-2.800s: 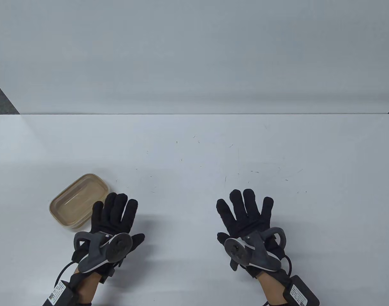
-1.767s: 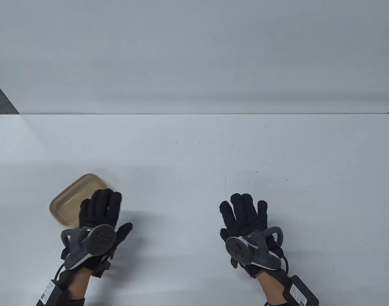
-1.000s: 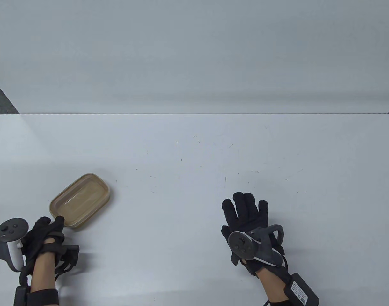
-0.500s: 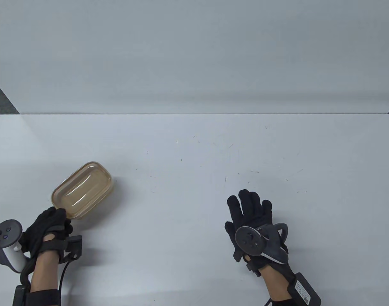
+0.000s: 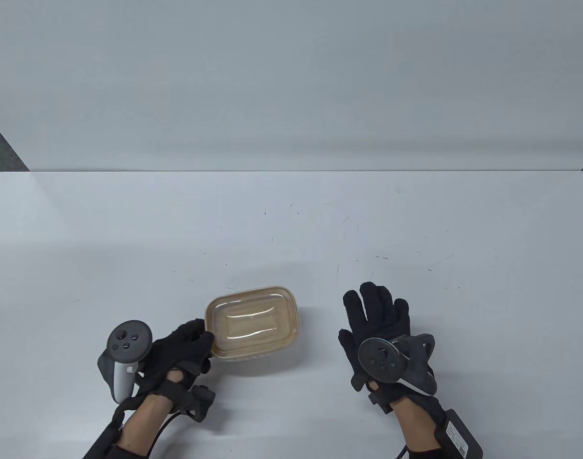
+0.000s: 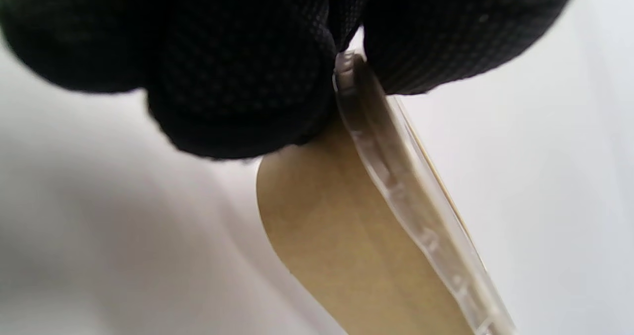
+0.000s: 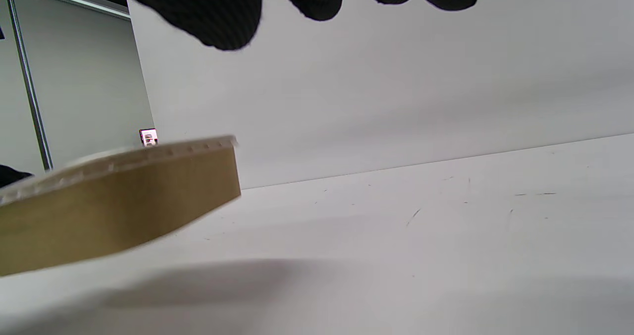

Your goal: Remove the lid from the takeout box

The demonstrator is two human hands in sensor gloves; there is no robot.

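The brown paper takeout box (image 5: 272, 345) with its clear plastic lid (image 5: 251, 318) on is near the front middle of the table. My left hand (image 5: 201, 337) pinches the box's left rim. In the left wrist view my fingers (image 6: 237, 77) grip the rim, with the lid edge (image 6: 396, 176) and the brown underside (image 6: 337, 246) showing. In the right wrist view the box (image 7: 114, 211) is tilted and off the table, with a shadow under it. My right hand (image 5: 375, 311) is open and empty, fingers spread, just right of the box.
The white table (image 5: 291, 224) has a white wall behind it. The table's back edge runs across the middle of the table view. Nothing else stands on the table.
My left hand took the box by its near-left rim, lifted it and carried it from the far left to the front middle, beside my right hand. The right hand hardly moved.
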